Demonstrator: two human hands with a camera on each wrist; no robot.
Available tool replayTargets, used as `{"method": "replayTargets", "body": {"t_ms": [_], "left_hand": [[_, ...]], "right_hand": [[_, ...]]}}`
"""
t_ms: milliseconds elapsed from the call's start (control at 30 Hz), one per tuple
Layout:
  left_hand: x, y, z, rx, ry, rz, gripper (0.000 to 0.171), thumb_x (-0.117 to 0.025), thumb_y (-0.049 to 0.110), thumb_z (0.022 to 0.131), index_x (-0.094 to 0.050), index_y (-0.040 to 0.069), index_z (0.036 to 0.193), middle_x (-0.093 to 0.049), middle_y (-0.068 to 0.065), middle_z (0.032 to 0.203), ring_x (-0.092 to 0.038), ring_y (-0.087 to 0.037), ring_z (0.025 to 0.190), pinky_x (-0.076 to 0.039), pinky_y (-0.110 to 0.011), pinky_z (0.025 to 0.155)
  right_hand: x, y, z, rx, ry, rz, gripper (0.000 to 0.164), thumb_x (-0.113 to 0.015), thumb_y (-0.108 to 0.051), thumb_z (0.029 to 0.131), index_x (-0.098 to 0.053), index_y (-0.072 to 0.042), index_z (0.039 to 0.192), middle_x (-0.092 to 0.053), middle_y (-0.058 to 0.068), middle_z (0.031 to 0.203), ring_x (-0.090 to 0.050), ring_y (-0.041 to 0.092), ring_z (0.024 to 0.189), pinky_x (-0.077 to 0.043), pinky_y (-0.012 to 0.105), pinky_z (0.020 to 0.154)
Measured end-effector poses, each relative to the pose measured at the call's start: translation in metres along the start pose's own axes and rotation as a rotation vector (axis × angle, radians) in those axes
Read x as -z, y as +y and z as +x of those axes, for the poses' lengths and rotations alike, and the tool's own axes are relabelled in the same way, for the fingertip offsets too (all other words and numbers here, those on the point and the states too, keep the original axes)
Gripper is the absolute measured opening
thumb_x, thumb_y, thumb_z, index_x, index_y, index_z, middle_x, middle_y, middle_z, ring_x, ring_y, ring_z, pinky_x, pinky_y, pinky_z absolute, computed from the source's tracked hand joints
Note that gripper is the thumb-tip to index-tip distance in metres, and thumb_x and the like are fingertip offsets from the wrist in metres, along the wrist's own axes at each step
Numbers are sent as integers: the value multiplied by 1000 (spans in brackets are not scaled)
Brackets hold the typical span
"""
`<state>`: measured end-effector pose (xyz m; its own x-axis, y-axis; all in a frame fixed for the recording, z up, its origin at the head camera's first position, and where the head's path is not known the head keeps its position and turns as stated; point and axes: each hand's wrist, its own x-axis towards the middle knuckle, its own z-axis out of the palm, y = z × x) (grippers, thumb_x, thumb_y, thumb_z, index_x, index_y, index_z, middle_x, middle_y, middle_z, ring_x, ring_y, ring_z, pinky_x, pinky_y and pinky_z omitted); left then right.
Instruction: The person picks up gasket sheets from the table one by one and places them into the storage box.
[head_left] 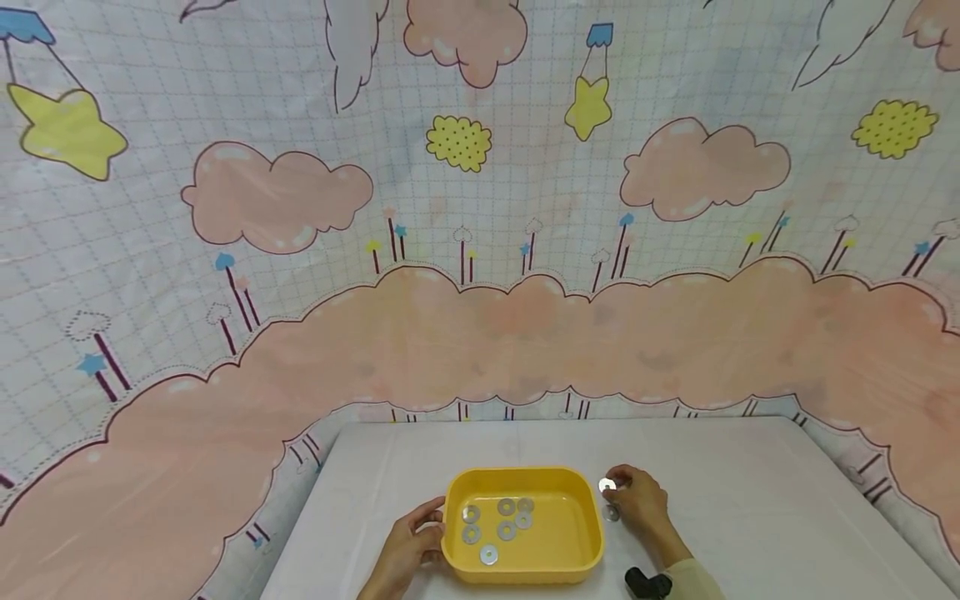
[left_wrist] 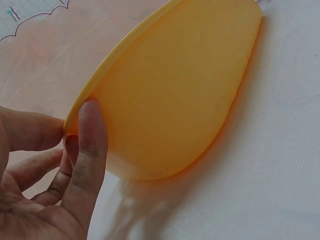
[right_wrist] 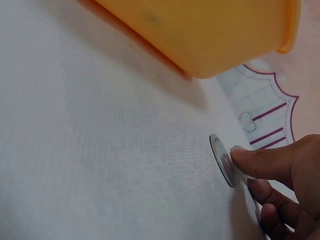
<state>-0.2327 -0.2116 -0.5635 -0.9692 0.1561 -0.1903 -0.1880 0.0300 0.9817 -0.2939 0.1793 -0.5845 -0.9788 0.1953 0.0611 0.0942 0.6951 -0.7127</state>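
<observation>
At the left end of a yellow plastic tray (head_left: 558,533), my left hand (head_left: 408,543) pinches the rim. In the left wrist view its thumb (left_wrist: 91,135) lies against the outer wall of the tray (left_wrist: 165,95), with the index fingertip at the rim. Just past the tray's right end, my right hand (head_left: 641,504) pinches a flat metal washer (head_left: 607,484) between thumb and fingertip. Another washer (head_left: 612,513) lies on the table beneath that hand. The right wrist view shows a washer (right_wrist: 223,161) right at the thumb tip. Several washers (head_left: 489,555) lie flat inside the tray.
A white cloth covers the table (head_left: 750,500). Behind it hangs a patterned curtain (head_left: 525,333) with clouds and stars. A black device (head_left: 647,583) sits by the right wrist, beside a pale sleeve (head_left: 693,581).
</observation>
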Motion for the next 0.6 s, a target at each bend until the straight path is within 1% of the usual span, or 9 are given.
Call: {"method": "replayTargets", "body": {"t_ms": [100,200,367,500,600], "left_hand": [[0,1,-2,-2,2,1,61,-60,9,90,-39,-4,147,-52,-10,114,-59,-12,77,-59,-30,68],[0,2,-3,-4,1,0,61,-60,8,91,-39,-4,147,-52,-10,114,-59,-12,78,-59,-30,68],[0,5,-3,-5,0,-4,61,-59,7,91,-38,-5,147,-52,-12,115,-59,-12,79,-59,-30,69],[0,5,-3,-3,-3,1,61,-59,8,91,-39,-4,147,-52,-12,115,-59,-13,79,-59,-30,67],[0,4,-3,-3,-7,2,61,-59,8,91,-39,-4,147,-52,-12,115,-59,-13,79,-59,-29,67]], "right_hand": [[1,2,0,-9,-1,37,22,-76,-17,79,-71,-10,99,-61,1,85,-52,18,77,-35,33,71],[1,3,1,-32,-3,91,19,-75,-17,80,-72,-10,98,-61,2,85,-52,17,77,-37,27,67],[5,0,0,-77,-12,176,16,-71,-21,85,-74,-11,98,-66,3,88,-55,19,82,-43,26,70],[10,-1,-2,-86,-9,199,16,-70,-21,87,-75,-11,98,-69,4,92,-57,20,86,-46,25,73],[14,-2,-4,-79,-4,205,16,-69,-18,88,-75,-8,100,-71,6,95,-59,21,89,-47,25,73]]}}
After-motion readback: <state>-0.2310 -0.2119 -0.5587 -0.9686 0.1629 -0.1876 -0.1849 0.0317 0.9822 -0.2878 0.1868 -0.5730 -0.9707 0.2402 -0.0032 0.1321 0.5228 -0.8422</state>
